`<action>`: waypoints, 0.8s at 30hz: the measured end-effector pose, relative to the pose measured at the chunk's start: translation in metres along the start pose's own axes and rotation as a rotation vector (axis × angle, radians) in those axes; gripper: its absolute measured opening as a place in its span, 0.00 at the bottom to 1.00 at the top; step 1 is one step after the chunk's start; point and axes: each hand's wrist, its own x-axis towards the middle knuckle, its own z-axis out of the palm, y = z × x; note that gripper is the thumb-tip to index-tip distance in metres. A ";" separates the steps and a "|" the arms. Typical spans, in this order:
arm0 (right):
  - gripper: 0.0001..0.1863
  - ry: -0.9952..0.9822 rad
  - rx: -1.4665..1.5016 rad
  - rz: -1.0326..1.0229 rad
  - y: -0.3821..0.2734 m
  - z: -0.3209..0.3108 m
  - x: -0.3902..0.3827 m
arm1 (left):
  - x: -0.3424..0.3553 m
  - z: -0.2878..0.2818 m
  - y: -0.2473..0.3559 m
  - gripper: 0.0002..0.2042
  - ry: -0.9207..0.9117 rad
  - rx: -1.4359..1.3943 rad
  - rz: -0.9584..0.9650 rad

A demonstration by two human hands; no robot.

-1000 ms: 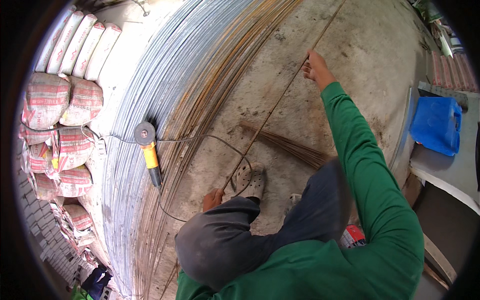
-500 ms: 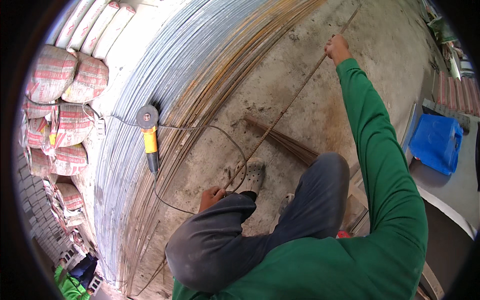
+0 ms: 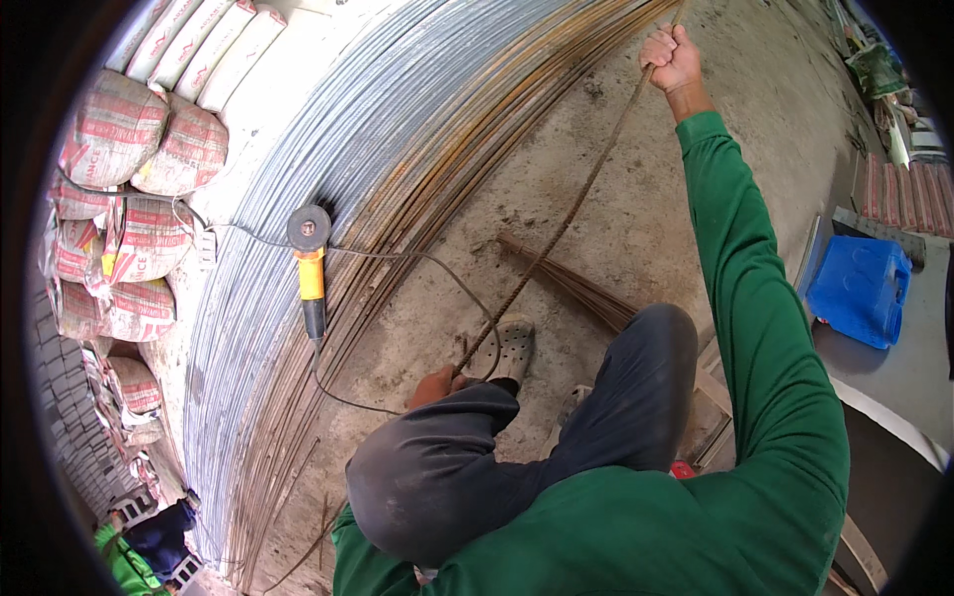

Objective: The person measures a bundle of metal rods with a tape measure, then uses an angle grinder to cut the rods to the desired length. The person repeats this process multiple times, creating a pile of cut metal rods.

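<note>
A long ribbed steel bar (image 3: pixel 571 214) slants from near my left knee up to the far edge of the view. My right hand (image 3: pixel 673 58), at the end of an outstretched arm, is closed round its far part. Beside my left knee, my left hand (image 3: pixel 432 385) grips the near end, partly hidden by my trouser leg. An angle grinder (image 3: pixel 311 273) with a yellow body and dark disc rests on the bed of long steel bars (image 3: pixel 298 169) to the left. Its black cord (image 3: pixel 442 260) loops across the floor and passes by the bar's near end.
A bundle of short bars (image 3: pixel 576 278) lies on the concrete floor by my shoe (image 3: pixel 512 348). Filled sacks (image 3: pixel 149 238) are stacked at the left. A blue plastic case (image 3: pixel 860 288) sits at the right. Another person in bright green (image 3: pixel 124 561) is at the lower left.
My right hand has moved slightly farther away and its wrist has turned, still holding the bar. The bar stands a little steeper in view. My left hand keeps its hold.
</note>
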 end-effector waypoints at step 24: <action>0.19 0.158 -1.001 -0.521 0.113 0.209 -0.072 | 0.083 0.028 -0.001 0.21 0.051 -0.032 0.174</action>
